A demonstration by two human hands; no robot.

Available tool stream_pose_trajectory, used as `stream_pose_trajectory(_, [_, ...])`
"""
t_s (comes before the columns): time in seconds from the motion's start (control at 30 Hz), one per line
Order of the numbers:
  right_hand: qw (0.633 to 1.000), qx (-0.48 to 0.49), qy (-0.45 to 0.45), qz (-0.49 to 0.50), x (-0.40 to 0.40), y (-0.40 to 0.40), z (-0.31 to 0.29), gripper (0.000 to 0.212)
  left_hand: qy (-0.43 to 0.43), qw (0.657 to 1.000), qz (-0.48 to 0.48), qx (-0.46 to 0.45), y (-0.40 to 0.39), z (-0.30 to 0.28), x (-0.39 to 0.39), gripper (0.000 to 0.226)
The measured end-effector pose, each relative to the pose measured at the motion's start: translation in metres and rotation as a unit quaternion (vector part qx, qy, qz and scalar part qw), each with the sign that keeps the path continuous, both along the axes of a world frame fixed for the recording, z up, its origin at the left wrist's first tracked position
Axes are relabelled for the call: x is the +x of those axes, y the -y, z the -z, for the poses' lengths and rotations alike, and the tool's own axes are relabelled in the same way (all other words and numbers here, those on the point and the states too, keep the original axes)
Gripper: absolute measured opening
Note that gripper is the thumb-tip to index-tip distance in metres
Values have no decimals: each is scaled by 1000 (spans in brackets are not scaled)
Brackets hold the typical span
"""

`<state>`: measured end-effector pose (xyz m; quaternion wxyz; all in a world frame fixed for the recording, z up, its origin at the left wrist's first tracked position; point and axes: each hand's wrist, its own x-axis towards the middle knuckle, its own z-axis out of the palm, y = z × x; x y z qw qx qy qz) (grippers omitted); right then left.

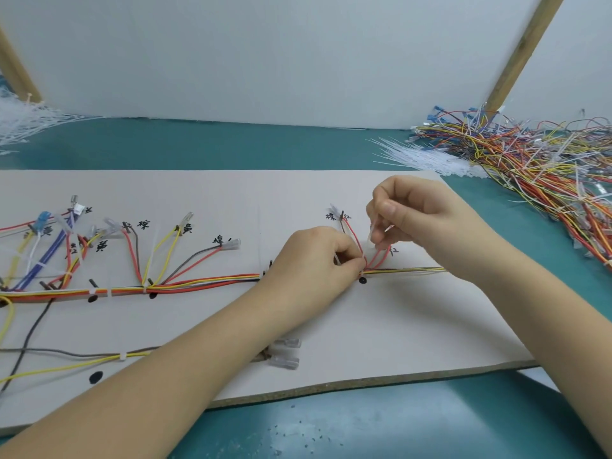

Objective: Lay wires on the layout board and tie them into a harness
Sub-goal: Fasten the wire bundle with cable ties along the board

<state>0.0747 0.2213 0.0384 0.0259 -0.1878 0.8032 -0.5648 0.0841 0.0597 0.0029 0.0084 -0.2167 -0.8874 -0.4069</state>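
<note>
A pale layout board (381, 326) with black pegs and hand-written labels lies on the teal table. A bundle of red, yellow, orange and brown wires (198, 283) runs along it, held by white cable ties, with branches fanning up to clear terminals. My left hand (311, 260) pinches the bundle and a white cable tie (364, 265) at the right-hand branch, where two red wires (356, 241) loop up. My right hand (417, 213) is above it and pinches the tie's translucent tail (371, 230) between thumb and fingers.
A big heap of finished wire harnesses (546, 167) lies at the right rear, with loose white cable ties (427, 159) beside it. More white ties (23, 120) pile at the far left. Two clear terminals (286, 352) lie near the board's front edge. A white wall stands behind.
</note>
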Motion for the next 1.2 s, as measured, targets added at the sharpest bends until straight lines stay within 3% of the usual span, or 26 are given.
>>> stream_pose_trajectory(0.2, [987, -122, 100, 3, 0, 6, 1, 25, -48, 998, 22, -42, -1, 1, 1, 12])
stream_pose_trajectory(0.47, [978, -160, 135, 19, -6, 10, -4, 23, -69, 990, 25, -118, 1, 2, -1, 17])
stream_pose_trajectory(0.5, [984, -141, 105, 37, -9, 7, -7, 23, -74, 987, 25, -137, 1, 1, 0, 18])
stream_pose_trajectory(0.57, [994, 9, -44, 104, -11, -1, -12, 21, -70, 980, 23, -185, 1, -7, 2, 21])
stream_pose_trajectory(0.63, [957, 189, -187, 116, -7, -9, -10, 15, -76, 976, 35, -199, 4, -17, 10, 21])
stream_pose_trajectory(0.7, [948, 276, -158, 35, -1, -11, -5, 8, -151, 978, 55, -132, 17, -27, 25, 21])
stream_pose_trajectory(0.77, [935, 337, -109, -27, 0, -10, 0, 15, -199, 978, 47, -39, 41, -41, 45, 20])
stream_pose_trajectory(0.87, [927, 351, -108, -82, -2, -9, -2, 6, -177, 983, -39, -13, 84, -43, 55, 13])
stream_pose_trajectory(0.97, [929, 340, -63, -131, -1, -13, -1, 33, -90, 986, -107, -95, 103, -30, 42, 16])
stream_pose_trajectory(1.07, [923, 351, -55, -147, 0, -12, 4, 28, -39, 989, -70, -126, 99, -14, 27, 19])
stream_pose_trajectory(1.2, [931, 334, -80, -123, -4, -8, 7, 14, -35, 991, -45, -120, 92, -7, 15, 13])
